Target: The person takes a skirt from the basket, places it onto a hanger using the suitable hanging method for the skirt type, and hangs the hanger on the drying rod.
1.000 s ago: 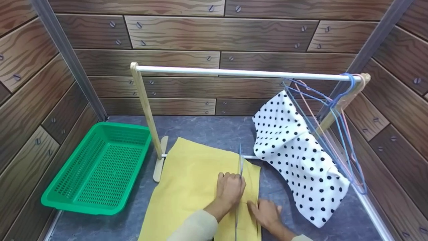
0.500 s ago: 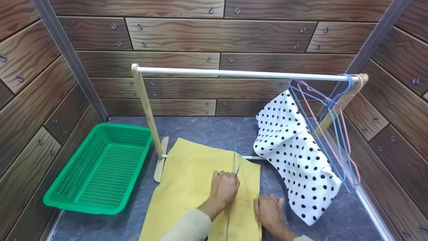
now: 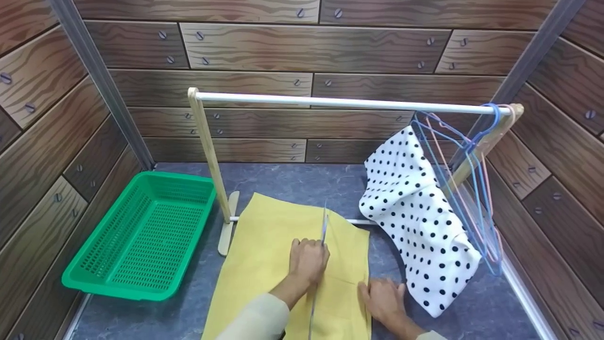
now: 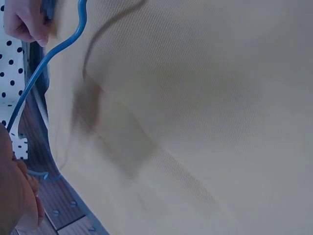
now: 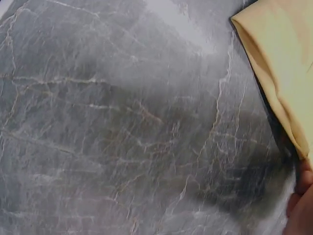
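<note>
A yellow cloth point(image 3: 264, 245) lies spread before me, with a layered right edge. My left hand point(image 3: 309, 259) grips a blue clothes hanger point(image 4: 61, 46) above the cloth. The head view shows this hanger nearly edge-on; the left wrist view shows its curved wire crossing over the fabric. At the cloth's right edge, my right hand point(image 3: 384, 300) pinches the fabric between thumb and fingers. In the right wrist view only the fingertips point(image 5: 305, 178) appear, at the border of the cloth.
A drying rack with a white top bar point(image 3: 330, 101) stands behind the cloth. At its right end hang blue and pink hangers point(image 3: 472, 146) and a white polka-dot cloth point(image 3: 420, 222). A green basket point(image 3: 174, 278) sits left on the grey marbled surface point(image 5: 122, 122).
My left hand has shifted left with the blue hanger. The right hand has slid slightly right, its thumb moving from on the cloth to its edge. The hangers on the rack have swung slightly.
</note>
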The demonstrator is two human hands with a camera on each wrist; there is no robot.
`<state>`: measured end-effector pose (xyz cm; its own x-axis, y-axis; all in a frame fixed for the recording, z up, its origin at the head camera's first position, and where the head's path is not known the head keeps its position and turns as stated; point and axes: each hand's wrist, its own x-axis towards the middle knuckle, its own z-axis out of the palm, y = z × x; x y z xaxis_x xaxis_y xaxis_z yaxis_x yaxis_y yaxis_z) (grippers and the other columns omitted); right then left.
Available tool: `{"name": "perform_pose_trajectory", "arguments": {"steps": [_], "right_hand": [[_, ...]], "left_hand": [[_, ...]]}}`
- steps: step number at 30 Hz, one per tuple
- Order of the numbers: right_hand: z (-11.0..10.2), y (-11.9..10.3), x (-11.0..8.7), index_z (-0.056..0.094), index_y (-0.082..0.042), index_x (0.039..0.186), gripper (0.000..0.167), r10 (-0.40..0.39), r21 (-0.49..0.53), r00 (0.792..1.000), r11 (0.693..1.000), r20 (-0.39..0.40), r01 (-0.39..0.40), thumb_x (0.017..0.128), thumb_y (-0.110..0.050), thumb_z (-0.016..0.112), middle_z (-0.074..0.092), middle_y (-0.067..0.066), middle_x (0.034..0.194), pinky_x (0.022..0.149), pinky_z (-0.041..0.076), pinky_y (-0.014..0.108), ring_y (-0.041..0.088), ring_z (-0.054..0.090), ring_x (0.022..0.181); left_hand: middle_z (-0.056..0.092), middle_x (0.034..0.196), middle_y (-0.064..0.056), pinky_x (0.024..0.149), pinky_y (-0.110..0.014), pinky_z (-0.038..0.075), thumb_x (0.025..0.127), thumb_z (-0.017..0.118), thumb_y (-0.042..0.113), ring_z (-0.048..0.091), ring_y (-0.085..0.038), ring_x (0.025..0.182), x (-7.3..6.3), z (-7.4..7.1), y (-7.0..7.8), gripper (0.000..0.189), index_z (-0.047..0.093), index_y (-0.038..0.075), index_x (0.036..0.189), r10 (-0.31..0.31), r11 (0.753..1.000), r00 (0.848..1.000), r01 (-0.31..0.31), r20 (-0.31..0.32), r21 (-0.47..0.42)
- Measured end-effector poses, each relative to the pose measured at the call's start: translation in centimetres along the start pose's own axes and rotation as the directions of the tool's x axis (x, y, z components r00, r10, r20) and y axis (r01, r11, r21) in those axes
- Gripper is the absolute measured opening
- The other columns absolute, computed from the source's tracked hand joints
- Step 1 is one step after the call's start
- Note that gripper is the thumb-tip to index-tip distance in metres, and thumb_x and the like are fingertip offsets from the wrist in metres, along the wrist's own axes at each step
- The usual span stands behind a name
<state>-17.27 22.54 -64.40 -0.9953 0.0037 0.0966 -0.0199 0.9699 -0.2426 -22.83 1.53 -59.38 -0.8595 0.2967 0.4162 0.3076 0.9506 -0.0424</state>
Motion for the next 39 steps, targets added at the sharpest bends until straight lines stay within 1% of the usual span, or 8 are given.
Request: {"name": "perform_pose_trajectory", "arguments": {"steps": [2,4,7,12,21,31,36,39], "right_hand": [[0.1,-0.3,-0.1,0.058,-0.011,0.069,0.039,0.019,-0.014,0.998,1.000,0.066,-0.018,0.097,-0.037,0.056,0.065,0.010,0.075,0.080,0.030,0.057,0.034,0.060,0.085],[0.3,-0.5,-0.2,0.058,-0.010,0.071,0.038,0.012,-0.029,0.997,1.000,0.072,-0.010,0.098,-0.036,0.055,0.065,0.011,0.076,0.080,0.029,0.057,0.034,0.059,0.085],[0.8,-0.4,-0.2,0.058,-0.010,0.070,0.033,-0.042,-0.055,0.999,0.998,-0.010,0.041,0.097,-0.029,0.057,0.065,0.010,0.074,0.076,0.030,0.054,0.032,0.058,0.079],[1.1,0.7,0.2,0.058,-0.012,0.070,0.027,-0.122,-0.139,0.985,0.985,-0.126,0.104,0.094,-0.024,0.060,0.066,0.009,0.075,0.072,0.031,0.051,0.029,0.056,0.076],[0.9,1.0,0.7,0.060,-0.010,0.072,0.030,-0.062,-0.097,0.997,0.994,-0.040,0.058,0.098,-0.025,0.055,0.068,0.011,0.080,0.074,0.030,0.053,0.031,0.057,0.081],[0.6,1.5,1.1,0.064,-0.006,0.074,0.027,-0.050,-0.086,0.996,0.995,-0.077,0.043,0.094,-0.024,0.061,0.070,0.013,0.082,0.078,0.034,0.057,0.034,0.060,0.085],[0.5,1.4,1.3,0.063,-0.005,0.078,0.026,-0.102,-0.148,0.993,0.985,-0.060,0.093,0.095,-0.025,0.060,0.068,0.014,0.083,0.074,0.035,0.051,0.034,0.058,0.085],[0.6,1.5,1.4,0.061,-0.004,0.084,0.024,-0.179,-0.196,0.978,0.968,-0.103,0.156,0.093,-0.026,0.061,0.065,0.015,0.086,0.071,0.038,0.048,0.034,0.057,0.086]], "left_hand": [[0.051,0.057,0.007,0.058,-0.028,0.018,0.098,0.055,0.032,0.035,-0.012,0.051,0.0,0.0,0.0,0.032,0.061,0.017,0.070,-0.016,1.000,1.000,0.016,-0.008,-0.021],[0.051,0.057,0.007,0.058,-0.028,0.018,0.098,0.055,0.032,0.035,-0.012,0.051,0.0,0.0,-0.1,0.033,0.060,0.017,0.069,-0.028,0.999,1.000,0.028,-0.009,-0.028],[0.050,0.057,0.007,0.059,-0.028,0.018,0.098,0.056,0.032,0.035,-0.012,0.051,-0.1,0.0,-0.3,0.032,0.059,0.018,0.069,-0.034,0.999,0.999,0.034,-0.015,-0.018],[0.049,0.056,0.006,0.059,-0.030,0.019,0.095,0.059,0.031,0.036,-0.012,0.051,-0.3,0.0,-1.1,0.029,0.061,0.017,0.071,-0.009,0.998,1.000,0.011,-0.025,0.063],[0.044,0.055,0.008,0.061,-0.028,0.019,0.098,0.055,0.028,0.032,-0.011,0.051,-0.3,-0.2,-1.9,0.034,0.055,0.018,0.066,-0.033,0.998,0.999,0.033,-0.002,-0.053],[0.047,0.054,0.007,0.061,-0.028,0.018,0.097,0.057,0.025,0.035,-0.011,0.051,-0.4,0.0,-2.2,0.034,0.054,0.018,0.065,-0.062,0.992,0.997,0.056,-0.048,-0.113],[0.050,0.055,0.006,0.061,-0.028,0.017,0.096,0.058,0.026,0.039,-0.012,0.051,-0.4,0.0,-2.2,0.033,0.056,0.017,0.065,-0.041,0.993,0.997,0.032,-0.072,-0.113],[0.049,0.054,0.006,0.061,-0.029,0.021,0.095,0.058,0.030,0.039,-0.013,0.051,-0.4,0.1,-2.2,0.034,0.056,0.017,0.063,-0.015,0.997,0.994,0.008,-0.106,-0.073]]}}
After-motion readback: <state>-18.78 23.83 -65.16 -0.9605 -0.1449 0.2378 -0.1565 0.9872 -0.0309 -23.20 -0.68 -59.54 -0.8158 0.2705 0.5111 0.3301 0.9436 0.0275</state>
